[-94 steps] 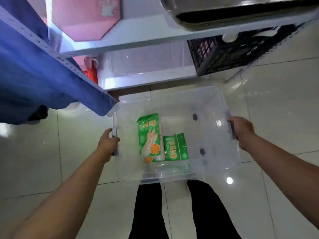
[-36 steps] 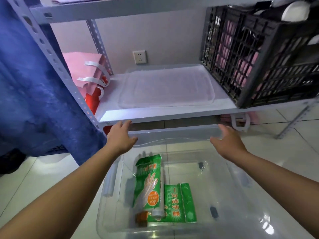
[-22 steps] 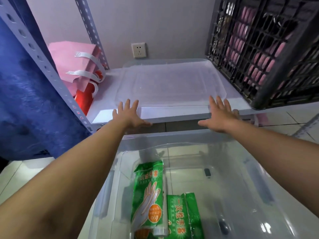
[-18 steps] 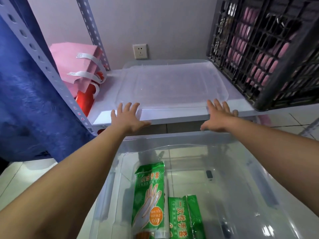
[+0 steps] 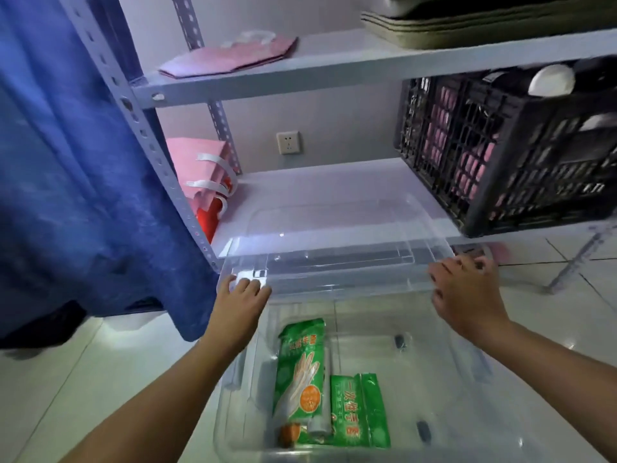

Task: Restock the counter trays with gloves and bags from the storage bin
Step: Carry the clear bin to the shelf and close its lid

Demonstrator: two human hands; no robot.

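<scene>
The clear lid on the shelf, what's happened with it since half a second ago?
Both hands, left hand and right hand, have taken hold of the clear lid and pulled it partway off the shelf toward the bin. The green glove packs stayed put.

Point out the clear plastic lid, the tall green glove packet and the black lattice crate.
clear plastic lid (image 5: 334, 225), head view, middle of its flat top
tall green glove packet (image 5: 302, 365), head view, printed front
black lattice crate (image 5: 494, 155), head view, side wall
</scene>
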